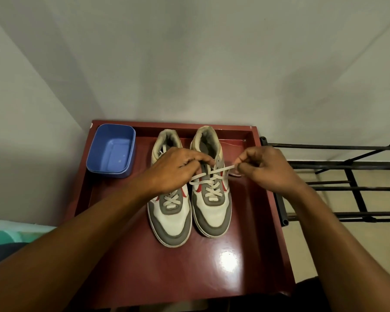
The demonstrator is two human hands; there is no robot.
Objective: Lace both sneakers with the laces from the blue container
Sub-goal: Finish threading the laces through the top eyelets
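While the blue container (110, 152) sits empty at the upper left of the red worktop (245, 278), the left hand (173, 170) pinches the lace (221, 170) at the centre-right sneaker (212, 212). The right hand (266, 167) pinches the lace's free end taut. Threading the top eyelets likely comes next.

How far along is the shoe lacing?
The blue container looks empty, so both laces are out. The left sneaker shows crossed lacing, its top hidden under the left hand. On the right sneaker, both hands pinch the lace, the right hand holding one end sideways. Remaining: its top eyelets, perhaps tying.
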